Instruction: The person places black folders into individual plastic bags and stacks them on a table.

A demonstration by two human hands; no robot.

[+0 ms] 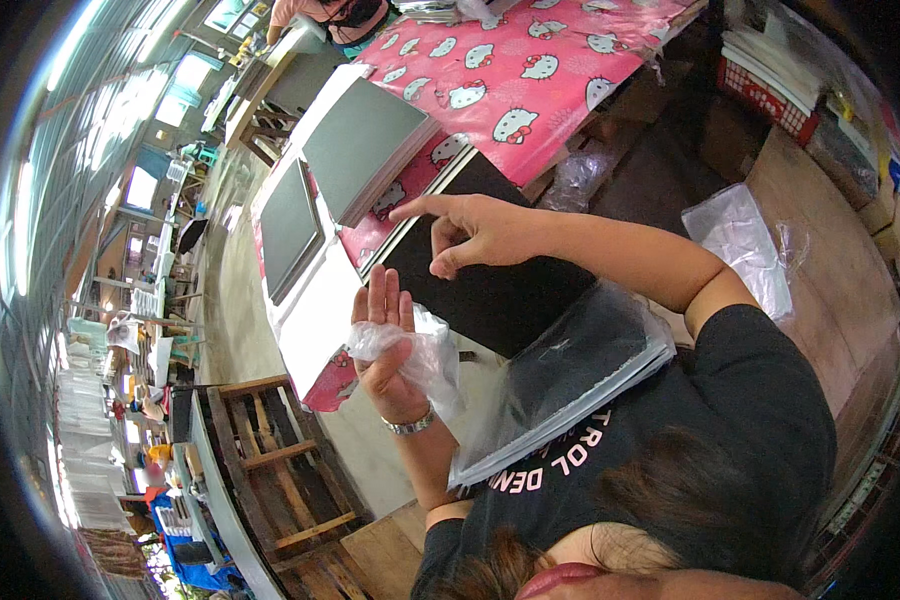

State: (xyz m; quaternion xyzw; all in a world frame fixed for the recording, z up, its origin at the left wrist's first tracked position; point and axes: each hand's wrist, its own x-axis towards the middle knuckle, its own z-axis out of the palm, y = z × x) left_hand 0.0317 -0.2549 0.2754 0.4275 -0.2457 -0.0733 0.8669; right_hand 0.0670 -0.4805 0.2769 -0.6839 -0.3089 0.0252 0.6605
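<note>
I see the left hand [388, 345] raised palm-up at the table edge, fingers extended and close together, only the thumb curled. A crumpled piece of clear plastic film [415, 355] lies across the palm, pinched under the thumb and trailing down past the wrist, where a metal bracelet [410, 424] sits.

The right hand [470, 235] hovers above a black flat board [490, 280]. Its index finger points straight out to the left; the remaining fingers are curled toward the thumb. I cannot tell whether they pinch anything.

A dark flat item inside a clear plastic bag [570, 375] rests against the person's chest, overlapping the board's near edge.

Further along the pink patterned tablecloth [530, 80] lie two stacks of grey-covered sheets [360, 145], side by side. A wooden pallet [280, 470] stands below the table.
</note>
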